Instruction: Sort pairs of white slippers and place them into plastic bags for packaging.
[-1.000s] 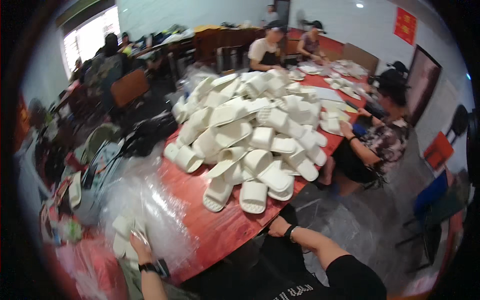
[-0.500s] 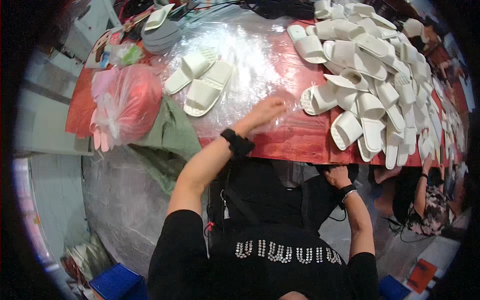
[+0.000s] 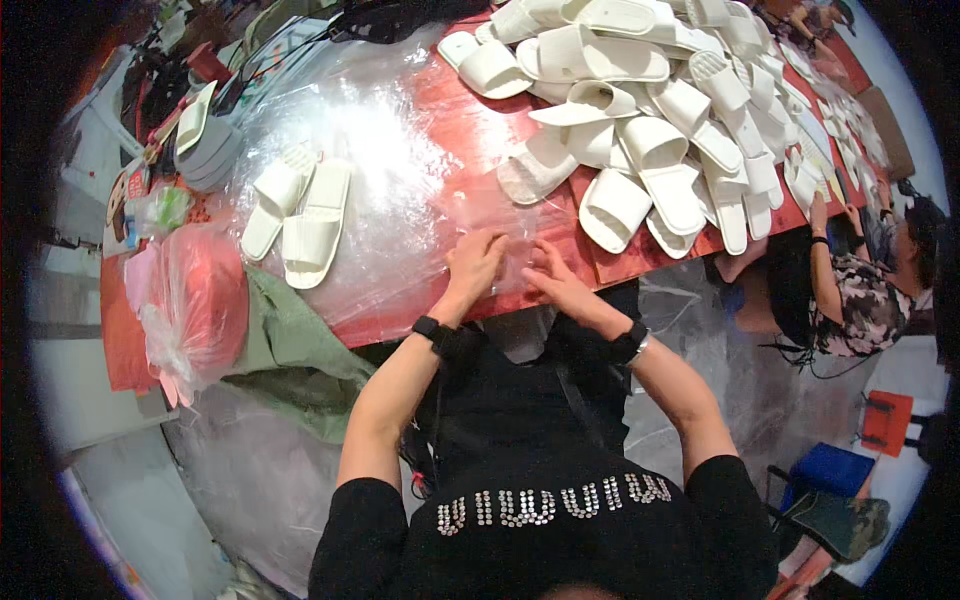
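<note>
A thin, see-through plastic bag [image 3: 515, 262] is between my hands at the near edge of the red table, its outline hard to make out. My left hand [image 3: 476, 264] is closed on its left side, fingers bent together. On the other side my right hand [image 3: 566, 286] has curled fingers and thumb at the film. Left of them, a pair of white slippers [image 3: 316, 238] lies side by side on clear plastic sheeting [image 3: 385, 170]. The nearest slipper of the big pile, a white slipper with a textured sole [image 3: 535, 172], lies just beyond my right hand.
A heap of white slippers [image 3: 600, 55] covers the table's right side. At left are a pink-filled plastic bag [image 3: 200, 300], a green cloth [image 3: 290, 330] hanging over the edge, and a grey round stack [image 3: 208, 155] topped by a slipper. Another person [image 3: 865, 270] works at far right.
My right hand has come up from below the table edge to join the left. The left hand has drawn back nearer my body. The whole view has turned and shifted rightward.
</note>
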Available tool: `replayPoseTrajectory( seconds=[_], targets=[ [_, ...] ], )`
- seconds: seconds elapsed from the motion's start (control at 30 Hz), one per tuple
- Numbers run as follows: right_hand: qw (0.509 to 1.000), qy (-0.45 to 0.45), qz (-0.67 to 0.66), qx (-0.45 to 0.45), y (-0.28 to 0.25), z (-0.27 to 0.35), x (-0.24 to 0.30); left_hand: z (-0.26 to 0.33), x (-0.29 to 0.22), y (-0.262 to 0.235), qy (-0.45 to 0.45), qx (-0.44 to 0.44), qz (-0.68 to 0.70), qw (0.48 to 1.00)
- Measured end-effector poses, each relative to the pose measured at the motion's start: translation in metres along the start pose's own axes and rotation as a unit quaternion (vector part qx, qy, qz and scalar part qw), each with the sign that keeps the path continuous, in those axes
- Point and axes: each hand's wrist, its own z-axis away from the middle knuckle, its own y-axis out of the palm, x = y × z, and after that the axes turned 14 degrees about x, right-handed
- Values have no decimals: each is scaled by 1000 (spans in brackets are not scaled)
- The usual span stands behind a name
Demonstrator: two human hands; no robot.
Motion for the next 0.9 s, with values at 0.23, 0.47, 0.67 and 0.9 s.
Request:
replayPoseTrajectory(
  seconds=[0.23,0.47,0.67,0.9],
  targets=[
    [997,-65,-2,-39,-5,-26,-23,9,28,-9,68,45,112,990],
    [992,-66,105,4,-36,4,8,-14,1,-82,-94,-139,63,984],
    [968,-92,199,-124,-34,31,14,2,-19,-60,55,41,14,998],
    [932,-251,227,-127,-8,11,35,49,-88,-24,271,218,-45,936]
  ],
)
